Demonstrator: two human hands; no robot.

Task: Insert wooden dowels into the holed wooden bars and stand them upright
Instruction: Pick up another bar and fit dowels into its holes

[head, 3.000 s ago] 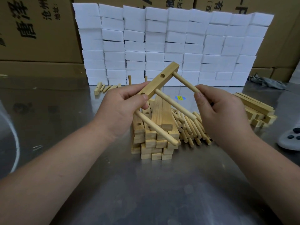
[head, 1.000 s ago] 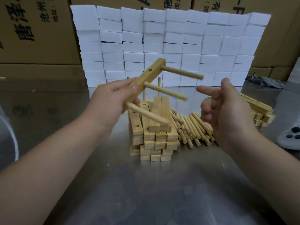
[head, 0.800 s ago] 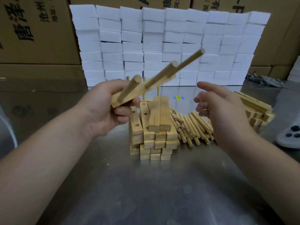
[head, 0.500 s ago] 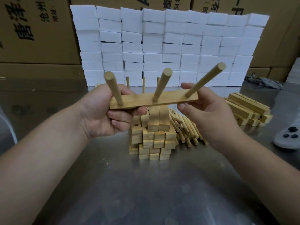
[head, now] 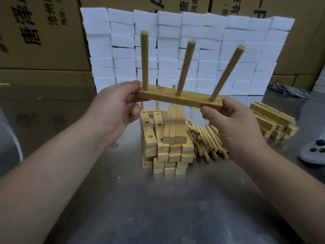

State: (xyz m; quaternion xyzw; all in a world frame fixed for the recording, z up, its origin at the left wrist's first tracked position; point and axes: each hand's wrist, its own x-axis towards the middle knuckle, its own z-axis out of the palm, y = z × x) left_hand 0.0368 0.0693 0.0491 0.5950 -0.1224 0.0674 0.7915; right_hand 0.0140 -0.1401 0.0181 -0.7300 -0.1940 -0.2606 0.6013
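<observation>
Above the middle of the metal table (head: 158,199), a holed wooden bar (head: 177,99) is hanging in the air between both hands, lying nearly level with its right end dipping slightly. It is pale, square-edged pine, and three round dowels are standing up out of its top face: the left dowel (head: 144,60) is rising almost straight, the middle dowel (head: 185,67) is leaning a little to the right, and the right dowel (head: 226,73) is leaning further right.

The left hand (head: 116,110) is gripping the bar's left end, thumb lying on top and fingers curling beneath. The right hand (head: 228,120) is pinching the right end, its thumb pressing on the near face and its fingers wrapping behind.

Directly below, a stack of holed bars (head: 167,143) is sitting on the table, with two bars lying across its top. Loose dowels (head: 205,140) are lying in a heap just beside the stack on its right. Further right, a second pile of bars (head: 272,122) is resting near a grey controller (head: 314,152).

Behind everything, white foam blocks (head: 193,32) are forming a wall, and printed cardboard cartons (head: 40,32) are standing behind it; what they are holding is hidden.
</observation>
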